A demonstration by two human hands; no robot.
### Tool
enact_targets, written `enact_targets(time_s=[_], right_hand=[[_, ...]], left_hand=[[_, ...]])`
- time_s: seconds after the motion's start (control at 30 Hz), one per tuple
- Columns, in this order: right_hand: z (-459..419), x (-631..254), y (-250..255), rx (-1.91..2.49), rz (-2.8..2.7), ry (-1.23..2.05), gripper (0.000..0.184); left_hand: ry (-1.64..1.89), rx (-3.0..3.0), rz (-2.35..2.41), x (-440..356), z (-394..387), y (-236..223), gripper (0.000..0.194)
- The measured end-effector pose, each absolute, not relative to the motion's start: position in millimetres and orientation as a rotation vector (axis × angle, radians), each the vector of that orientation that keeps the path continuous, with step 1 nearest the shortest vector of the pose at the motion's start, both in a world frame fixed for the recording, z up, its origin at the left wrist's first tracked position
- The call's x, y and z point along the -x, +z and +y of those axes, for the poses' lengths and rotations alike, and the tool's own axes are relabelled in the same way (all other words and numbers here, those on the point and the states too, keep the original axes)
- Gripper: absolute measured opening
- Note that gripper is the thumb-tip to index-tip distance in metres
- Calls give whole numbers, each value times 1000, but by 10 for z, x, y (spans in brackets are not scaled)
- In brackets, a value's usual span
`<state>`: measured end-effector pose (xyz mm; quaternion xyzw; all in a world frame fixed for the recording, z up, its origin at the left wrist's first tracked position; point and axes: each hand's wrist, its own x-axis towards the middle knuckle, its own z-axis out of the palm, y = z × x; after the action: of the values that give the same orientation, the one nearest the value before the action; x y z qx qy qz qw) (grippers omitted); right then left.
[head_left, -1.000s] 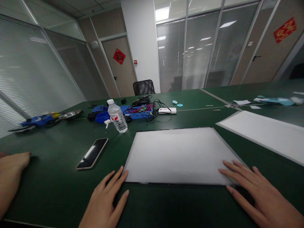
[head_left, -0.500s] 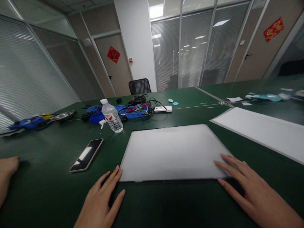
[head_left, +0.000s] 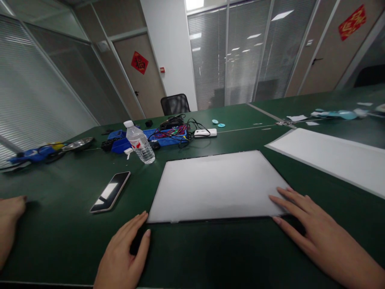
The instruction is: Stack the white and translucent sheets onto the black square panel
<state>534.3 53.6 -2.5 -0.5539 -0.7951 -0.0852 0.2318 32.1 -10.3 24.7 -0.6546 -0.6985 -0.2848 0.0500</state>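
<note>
Left hand (head_left: 122, 253) drew fingers (head_left: 135, 225) together

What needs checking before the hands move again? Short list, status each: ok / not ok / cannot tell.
1. Left hand at the white panel: ok, fingertips at its near left corner.
2. Right hand at the panel: ok, fingers over its near right corner.
3. Both hands closed around the panel's edges: not ok, fingers are spread.
4. Phone and bottle clear of the panel: ok, both apart from it, bottle capped.
5. Other person's hand clear: ok, at the left edge of view.
6. Panel's underside free of objects: cannot tell, hidden.
</note>
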Motion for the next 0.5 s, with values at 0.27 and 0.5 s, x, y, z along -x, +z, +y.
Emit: enact_targets(time_s=[0.27, 0.5], right_hand=[[560, -5359, -9, 1519, -2223, -236, 56], [558, -5362, -47, 1449, -2248, -308, 54]], left_hand=[[-837, 2029, -2067, -330, -59, 256, 50], [-828, 2031, -1994, -291, -63, 222, 48]])
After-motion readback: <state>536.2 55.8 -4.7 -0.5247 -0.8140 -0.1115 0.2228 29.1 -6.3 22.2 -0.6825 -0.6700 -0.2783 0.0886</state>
